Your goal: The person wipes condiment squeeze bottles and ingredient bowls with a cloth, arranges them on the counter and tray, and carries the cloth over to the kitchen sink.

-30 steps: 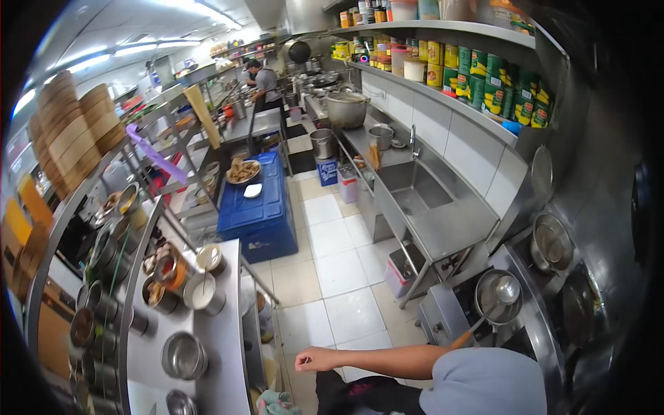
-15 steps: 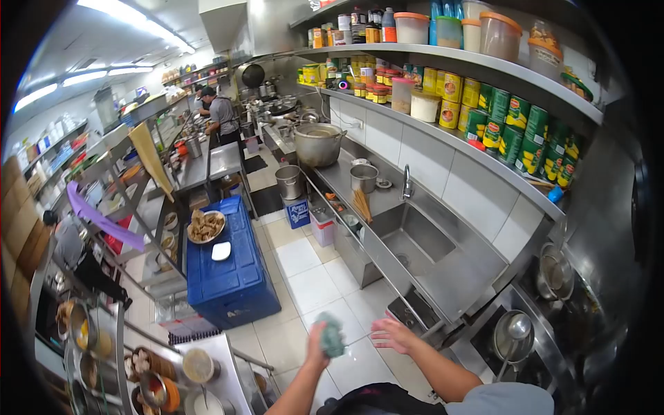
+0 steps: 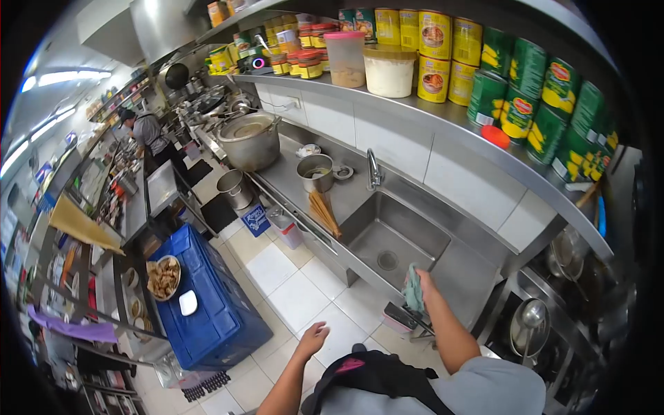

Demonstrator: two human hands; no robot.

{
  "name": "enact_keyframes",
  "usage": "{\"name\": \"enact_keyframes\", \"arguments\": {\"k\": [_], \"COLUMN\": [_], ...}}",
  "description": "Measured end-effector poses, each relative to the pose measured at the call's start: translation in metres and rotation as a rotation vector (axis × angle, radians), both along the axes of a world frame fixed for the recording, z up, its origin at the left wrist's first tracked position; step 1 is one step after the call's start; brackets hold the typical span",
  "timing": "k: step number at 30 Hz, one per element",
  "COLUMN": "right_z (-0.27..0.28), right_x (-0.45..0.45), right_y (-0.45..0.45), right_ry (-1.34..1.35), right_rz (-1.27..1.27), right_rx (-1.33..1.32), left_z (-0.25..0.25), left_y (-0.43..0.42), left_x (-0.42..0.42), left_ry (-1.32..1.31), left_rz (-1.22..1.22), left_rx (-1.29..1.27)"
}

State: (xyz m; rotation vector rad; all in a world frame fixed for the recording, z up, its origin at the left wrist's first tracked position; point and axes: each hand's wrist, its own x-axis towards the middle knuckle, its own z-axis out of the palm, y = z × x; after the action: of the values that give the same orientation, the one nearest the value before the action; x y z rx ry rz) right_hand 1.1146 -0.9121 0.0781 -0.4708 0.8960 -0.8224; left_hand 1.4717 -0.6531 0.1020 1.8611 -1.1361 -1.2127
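Note:
My right hand (image 3: 429, 285) grips a grey-green cloth (image 3: 413, 289) at the front edge of the steel sink (image 3: 395, 232). The cloth hangs bunched from the fingers, near the basin's front right corner. Over the tiled floor, my left hand (image 3: 314, 339) is held out in front of my apron with nothing in it. Its fingers are loosely bent and a little apart. Beyond the basin stands a faucet (image 3: 374, 170). A bundle of thin wooden sticks (image 3: 324, 213) leans at the sink's left side, in front of a metal pot (image 3: 315, 173).
A blue chest (image 3: 207, 304) on the left bears a bowl of brown food pieces (image 3: 164, 278) and a white dish (image 3: 188, 302). A shelf of cans (image 3: 434, 55) overhangs the sink. At right is a stove with a ladle (image 3: 533, 315). A co-worker (image 3: 149, 135) stands far back.
The cloth has passed from my left hand to my right hand, which has moved right to the sink's edge. My left hand is now without it. The view has turned and come closer to the sink.

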Motion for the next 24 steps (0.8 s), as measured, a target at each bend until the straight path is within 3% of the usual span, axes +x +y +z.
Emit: {"name": "enact_keyframes", "arguments": {"k": [3, 6, 8, 9, 11, 13, 14, 15, 16, 17, 18, 19, 22, 23, 24], "right_z": [0.005, 0.019, 0.024, 0.018, 0.008, -0.002, -0.031, -0.062, -0.018, -0.104, -0.011, -0.028, -0.036, -0.037, 0.029], "right_x": [0.029, 0.071, 0.101, 0.114, 0.128, 0.136, 0.129, 0.122, 0.132, 0.117, 0.139, 0.135, 0.134, 0.143, 0.175], "right_y": [-0.086, -0.173, -0.239, -0.275, -0.337, -0.378, -0.406, -0.440, -0.419, -0.460, -0.407, -0.406, -0.356, -0.338, -0.304], "right_ry": [0.192, 0.383, 0.854, 0.847, 1.163, 1.159, 1.015, 0.218, 0.292, 0.136, 0.728, 1.179, 1.617, 1.774, 1.629], "right_rz": [-0.042, -0.107, -0.139, -0.122, -0.058, -0.041, 0.013, -0.077, -0.062, -0.075, -0.089, -0.099, 0.181, 0.348, 0.422], "right_rx": [-0.011, -0.255, -0.560, -0.588, -0.663, -0.818, -0.835, -0.411, -0.269, -0.349, -0.533, -0.868, -0.979, -0.772, -0.572], "left_z": [-0.034, -0.028, -0.034, -0.034, -0.042, -0.056, -0.062, -0.070, -0.078, -0.086, -0.089, -0.098, -0.077, -0.063, -0.038], "left_y": [0.014, 0.016, 0.005, -0.006, -0.037, -0.073, -0.101, -0.130, -0.159, -0.190, -0.223, -0.257, -0.361, -0.392, -0.421], "left_x": [0.068, 0.101, 0.122, 0.131, 0.146, 0.160, 0.171, 0.180, 0.187, 0.194, 0.199, 0.202, 0.180, 0.166, 0.147], "left_ry": [0.036, 0.115, 0.175, 0.218, 0.263, 0.287, 0.301, 0.235, 0.170, 0.128, 0.126, 0.075, 0.070, 0.010, 0.054], "left_rz": [0.134, 0.367, 0.429, 0.438, 0.418, 0.339, 0.349, 0.257, 0.166, 0.131, 0.098, 0.055, -0.084, -0.157, -0.199], "left_rx": [0.156, 0.239, 0.359, 0.443, 0.440, 0.418, 0.395, 0.363, 0.330, 0.230, 0.161, 0.090, -0.143, -0.274, -0.256]}}
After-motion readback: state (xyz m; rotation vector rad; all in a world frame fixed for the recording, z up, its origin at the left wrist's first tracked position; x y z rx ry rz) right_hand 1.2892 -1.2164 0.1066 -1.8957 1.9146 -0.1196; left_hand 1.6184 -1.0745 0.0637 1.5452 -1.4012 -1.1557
